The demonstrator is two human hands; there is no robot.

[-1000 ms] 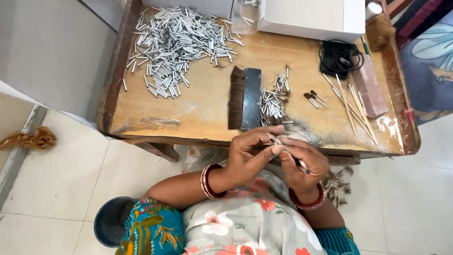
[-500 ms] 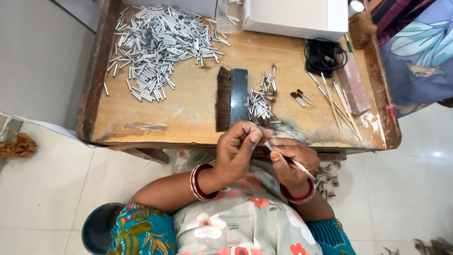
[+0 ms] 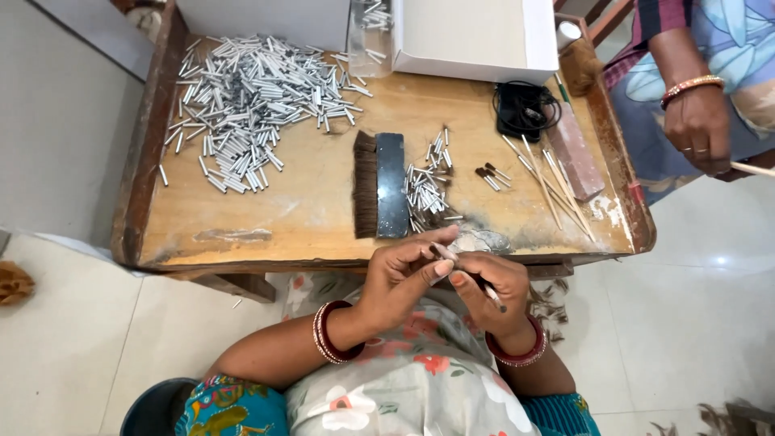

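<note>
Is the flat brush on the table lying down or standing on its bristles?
Lying down. The brush rests flat on the wooden table, its dark back beside the bristles, which spread sideways toward the big pile of metal tubes.

A low wooden table (image 3: 242,218) with raised rim fills the upper half of the frame. At upper left lies a heap of small metal tubes (image 3: 250,97); in the centre a dark brush (image 3: 379,186) with a smaller tube pile (image 3: 428,186) beside it; right, thin sticks (image 3: 553,182), a pink block (image 3: 577,149), a black cable (image 3: 523,109); top, a white box (image 3: 472,36).
</note>
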